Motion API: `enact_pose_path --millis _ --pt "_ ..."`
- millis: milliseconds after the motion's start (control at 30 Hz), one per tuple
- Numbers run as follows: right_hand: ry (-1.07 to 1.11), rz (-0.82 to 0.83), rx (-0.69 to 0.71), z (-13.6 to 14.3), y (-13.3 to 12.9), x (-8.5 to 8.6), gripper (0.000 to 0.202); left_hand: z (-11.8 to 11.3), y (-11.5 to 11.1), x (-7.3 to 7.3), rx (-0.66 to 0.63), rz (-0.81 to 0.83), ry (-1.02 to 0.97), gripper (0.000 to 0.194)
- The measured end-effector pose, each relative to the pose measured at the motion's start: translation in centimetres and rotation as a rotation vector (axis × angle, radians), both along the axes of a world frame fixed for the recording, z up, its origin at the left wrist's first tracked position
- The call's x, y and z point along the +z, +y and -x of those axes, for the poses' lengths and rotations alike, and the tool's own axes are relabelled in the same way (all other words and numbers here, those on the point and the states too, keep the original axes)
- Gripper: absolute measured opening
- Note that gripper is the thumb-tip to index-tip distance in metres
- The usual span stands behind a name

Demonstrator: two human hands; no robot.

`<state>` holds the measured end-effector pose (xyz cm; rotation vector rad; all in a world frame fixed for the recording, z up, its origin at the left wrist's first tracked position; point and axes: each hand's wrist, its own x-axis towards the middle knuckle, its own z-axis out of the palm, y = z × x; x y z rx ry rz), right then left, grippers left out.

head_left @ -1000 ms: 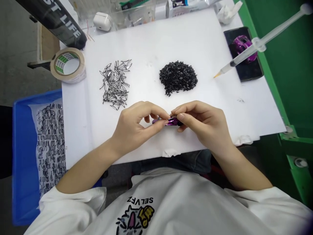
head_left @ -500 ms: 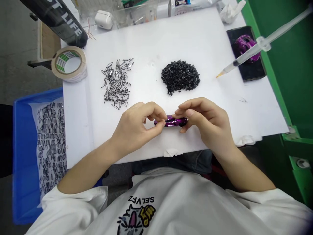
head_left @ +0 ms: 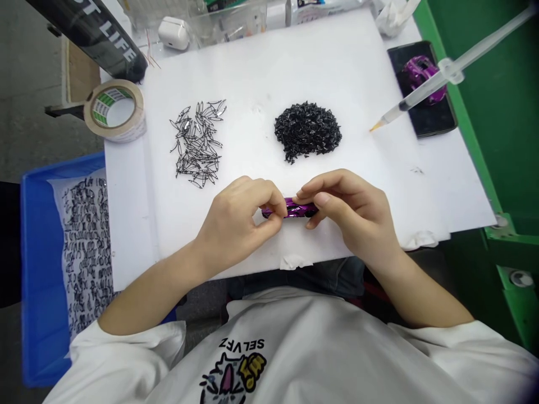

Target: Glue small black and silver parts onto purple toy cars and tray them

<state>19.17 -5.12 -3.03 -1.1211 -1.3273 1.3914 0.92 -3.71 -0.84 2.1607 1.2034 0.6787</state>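
A small glossy purple car body lies between my two hands near the front of the white board. My left hand is curled at the car's left end, thumb and fingertips pinched together; whatever lies between them is too small to make out. Around the car's right end are the fingers of my right hand, gripping it. Behind my left hand is a spread of thin, clear, black-edged pieces. A dense pile of small black parts sits behind the car.
A syringe with an orange tip crosses a dark phone, where another purple car body lies. At left are a tape roll, a black bottle and a blue bin. A white case stands behind.
The fingertips of my left hand have curled closer together over the car's left part. The whole view has shifted slightly; my right hand keeps nearly the same pose.
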Motion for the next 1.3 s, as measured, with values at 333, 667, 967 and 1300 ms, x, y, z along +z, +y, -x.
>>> enact_pose_path --millis 333,667,967,1300 --pt "-0.328 -0.365 -0.011 -0.4 -0.4 -0.5 0.014 -0.3 -0.4 -0.7 0.007 0.122 0.233 0.027" --pt "-0.786 -0.552 0.189 0.0 0.0 -0.6 0.038 0.5 -0.1 -1.0 -0.058 0.188 0.126 0.033" --pt "-0.805 -0.522 0.244 -0.5 0.2 -0.3 0.041 -0.4 -0.1 -1.3 0.013 0.144 0.234 0.034" --pt "-1.017 -0.507 0.121 -4.5 -4.2 4.7 0.027 1.5 0.4 -1.4 0.085 0.262 0.083 0.04"
